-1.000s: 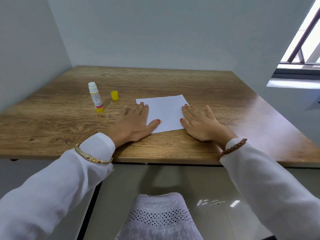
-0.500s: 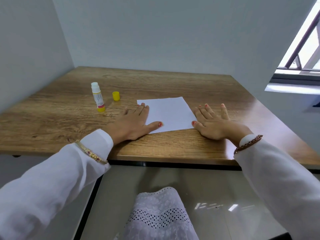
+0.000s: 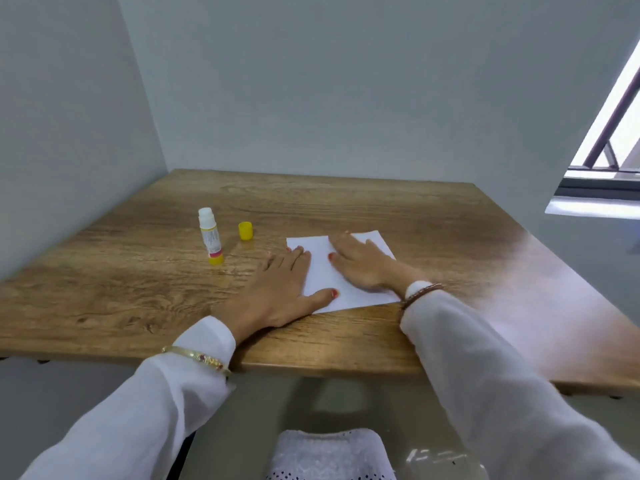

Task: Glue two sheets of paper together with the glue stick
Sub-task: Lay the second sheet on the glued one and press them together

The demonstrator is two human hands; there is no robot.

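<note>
White paper [image 3: 320,271] lies flat on the wooden table [image 3: 138,289]; I cannot tell whether it is one sheet or two stacked. My left hand [image 3: 277,289] lies flat with straight fingers on the paper's left edge, its thumb on the sheet. Flat on the middle of the paper presses my right hand [image 3: 360,263], fingers straight. The uncapped glue stick [image 3: 210,235], white with a yellow base, stands upright to the left of the paper. Its yellow cap [image 3: 245,231] sits on the table just right of it.
Grey walls close the table in at the left and the back. A window [image 3: 609,133] and its sill [image 3: 595,206] are at the upper right. The table's front edge [image 3: 311,370] runs just above my lap.
My right hand slid from the table at the paper's right edge onto the middle of the sheet. My left hand stayed on the left edge. The camera view tilted upward.
</note>
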